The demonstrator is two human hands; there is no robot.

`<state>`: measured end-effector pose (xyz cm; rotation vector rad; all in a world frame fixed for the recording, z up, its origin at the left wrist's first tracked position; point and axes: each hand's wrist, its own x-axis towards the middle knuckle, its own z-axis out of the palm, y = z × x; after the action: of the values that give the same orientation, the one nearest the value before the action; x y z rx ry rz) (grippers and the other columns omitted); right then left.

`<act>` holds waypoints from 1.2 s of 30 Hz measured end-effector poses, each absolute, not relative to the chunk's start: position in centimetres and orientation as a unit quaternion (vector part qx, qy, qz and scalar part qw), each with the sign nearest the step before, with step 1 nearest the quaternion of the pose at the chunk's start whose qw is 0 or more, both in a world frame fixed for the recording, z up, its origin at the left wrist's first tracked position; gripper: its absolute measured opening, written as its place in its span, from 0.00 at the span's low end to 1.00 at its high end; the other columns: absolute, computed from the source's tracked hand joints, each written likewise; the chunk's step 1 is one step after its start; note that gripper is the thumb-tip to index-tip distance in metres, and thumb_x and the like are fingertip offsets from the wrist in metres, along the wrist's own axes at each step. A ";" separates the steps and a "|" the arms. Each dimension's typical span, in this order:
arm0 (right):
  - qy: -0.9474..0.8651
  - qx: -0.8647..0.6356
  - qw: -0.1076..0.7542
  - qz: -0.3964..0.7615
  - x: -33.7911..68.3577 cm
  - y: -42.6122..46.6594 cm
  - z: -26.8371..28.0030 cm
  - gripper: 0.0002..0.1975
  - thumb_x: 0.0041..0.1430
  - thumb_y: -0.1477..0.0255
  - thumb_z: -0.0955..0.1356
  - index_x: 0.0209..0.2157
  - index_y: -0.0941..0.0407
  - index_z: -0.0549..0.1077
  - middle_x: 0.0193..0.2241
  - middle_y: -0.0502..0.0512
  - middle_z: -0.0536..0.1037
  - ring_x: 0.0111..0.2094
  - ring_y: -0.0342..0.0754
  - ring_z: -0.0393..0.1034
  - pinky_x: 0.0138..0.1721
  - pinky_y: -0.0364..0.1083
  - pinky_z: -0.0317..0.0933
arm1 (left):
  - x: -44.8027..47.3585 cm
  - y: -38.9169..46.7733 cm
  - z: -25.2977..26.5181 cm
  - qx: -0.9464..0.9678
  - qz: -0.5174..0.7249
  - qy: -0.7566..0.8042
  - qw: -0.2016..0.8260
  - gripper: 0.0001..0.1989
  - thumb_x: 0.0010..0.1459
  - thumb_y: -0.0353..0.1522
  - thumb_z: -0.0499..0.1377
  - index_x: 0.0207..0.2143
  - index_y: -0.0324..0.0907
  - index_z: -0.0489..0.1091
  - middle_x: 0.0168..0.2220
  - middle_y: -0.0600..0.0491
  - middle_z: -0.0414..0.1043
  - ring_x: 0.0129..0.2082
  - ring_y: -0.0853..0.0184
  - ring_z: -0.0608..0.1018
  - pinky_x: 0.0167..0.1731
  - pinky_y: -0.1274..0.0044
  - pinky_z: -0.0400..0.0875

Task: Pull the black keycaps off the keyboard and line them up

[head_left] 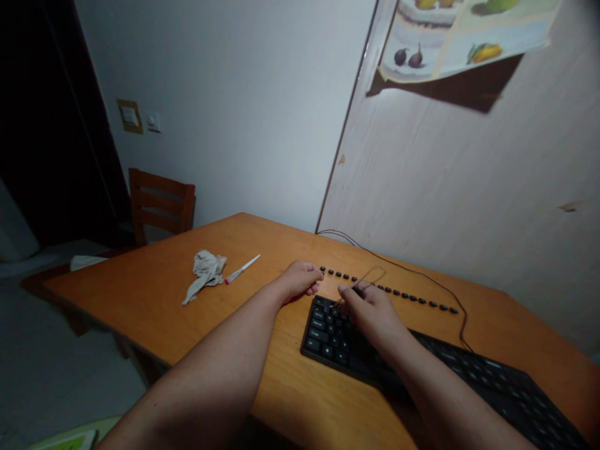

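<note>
My left hand (302,279) rests on the table with its fingers curled at the left end of a row of small black keycaps (396,292). Its thumb and fingertips close around a keycap (322,269) there. My right hand (372,307) is over the upper left part of a black keyboard (323,334), pinching a wire keycap puller (376,270). One thin wire loop sticks up behind the fingers; other wire ends point down towards the keys. My right hand and forearm hide the middle of the keyboard. Keys are visible on its left end.
On the wooden table (154,281), a crumpled greyish cloth (206,274) and a white brush (244,269) with a red end lie left of my hands. A dark cable (422,273) runs behind the keycaps. A wooden chair (162,203) stands by the wall.
</note>
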<state>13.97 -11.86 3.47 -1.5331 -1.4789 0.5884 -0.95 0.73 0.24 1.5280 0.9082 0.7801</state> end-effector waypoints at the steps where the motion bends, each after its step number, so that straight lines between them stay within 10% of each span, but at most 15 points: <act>1: -0.600 -0.622 0.446 0.233 13.9 -11.7 3.3 0.18 0.58 0.56 0.64 0.24 0.56 0.69 0.17 0.49 0.72 0.19 0.45 0.64 0.20 0.43 0.54 | -0.9 0.7 0.2 0.650 0.331 0.384 0.566 0.04 0.53 0.30 0.57 0.28 0.37 0.68 0.17 0.57 0.66 0.15 0.75 0.67 0.18 0.83 0.60; 18: -0.689 -0.650 0.319 0.038 11.8 -10.9 4.3 0.14 0.58 0.63 0.63 0.22 0.53 0.67 0.17 0.51 0.72 0.21 0.48 0.67 0.23 0.43 0.50 | -0.4 0.8 -0.2 0.677 0.313 0.365 0.558 0.05 0.52 0.30 0.56 0.25 0.38 0.68 0.16 0.55 0.66 0.15 0.73 0.67 0.17 0.81 0.60; 36: -0.661 -0.652 0.359 0.099 11.8 -10.9 3.0 0.15 0.59 0.61 0.62 0.23 0.54 0.65 0.16 0.48 0.69 0.21 0.47 0.65 0.24 0.43 0.52 | -0.6 0.5 -0.2 0.737 0.305 0.352 0.490 0.07 0.45 0.33 0.60 0.23 0.37 0.71 0.19 0.56 0.65 0.20 0.73 0.65 0.19 0.81 0.55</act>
<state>11.84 -10.94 3.03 -1.6806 -1.7040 0.2554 -0.63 0.47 -0.24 1.7905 0.8544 0.7402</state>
